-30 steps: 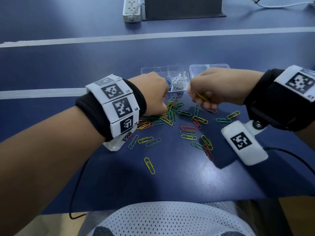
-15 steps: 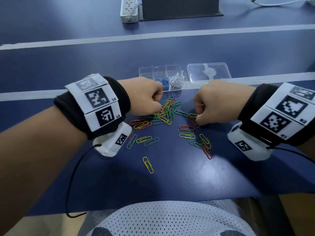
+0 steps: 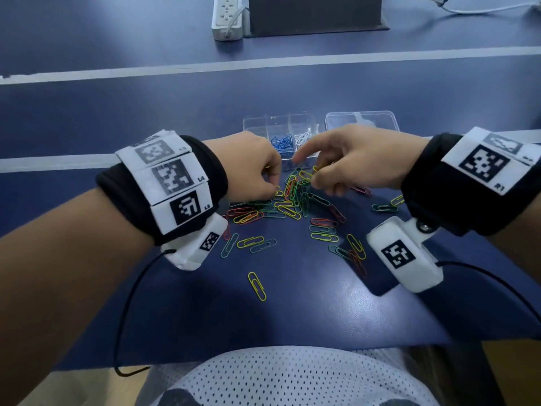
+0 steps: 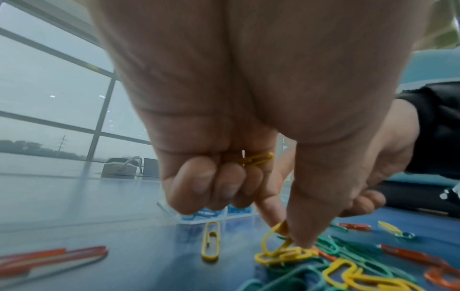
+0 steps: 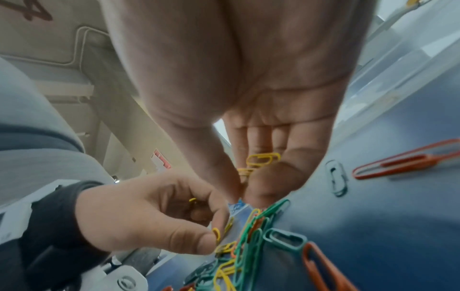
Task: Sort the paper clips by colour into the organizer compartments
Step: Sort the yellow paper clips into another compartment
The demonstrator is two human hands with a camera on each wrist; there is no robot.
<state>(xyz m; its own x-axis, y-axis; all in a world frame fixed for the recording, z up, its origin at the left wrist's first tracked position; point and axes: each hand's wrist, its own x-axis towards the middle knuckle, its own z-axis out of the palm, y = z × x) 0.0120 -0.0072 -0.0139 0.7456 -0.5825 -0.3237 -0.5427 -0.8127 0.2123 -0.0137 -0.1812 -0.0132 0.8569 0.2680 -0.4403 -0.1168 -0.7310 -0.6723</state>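
A heap of yellow, green, orange and red paper clips (image 3: 289, 200) lies on the blue table in front of the clear organizer (image 3: 281, 133), which holds blue clips (image 3: 282, 141) and white clips (image 3: 303, 138) in separate compartments. My left hand (image 3: 254, 168) pinches a yellow clip (image 4: 275, 237) at the heap with thumb and forefinger, and keeps more yellow clips (image 4: 257, 159) under its curled fingers. My right hand (image 3: 345, 162) hovers over the heap, its forefinger stretched out, with yellow clips (image 5: 262, 159) held against its fingers and thumb.
A clear lid (image 3: 363, 123) lies right of the organizer. Loose clips are scattered toward me, one yellow clip (image 3: 257, 286) lying alone. A power strip (image 3: 227, 17) and a dark box (image 3: 316, 13) stand at the far side. The table's front edge is near my lap.
My right hand has risen off the table, swung left over the heap and stretched out its forefinger. My left hand has dropped its thumb and forefinger onto a yellow clip in the heap.
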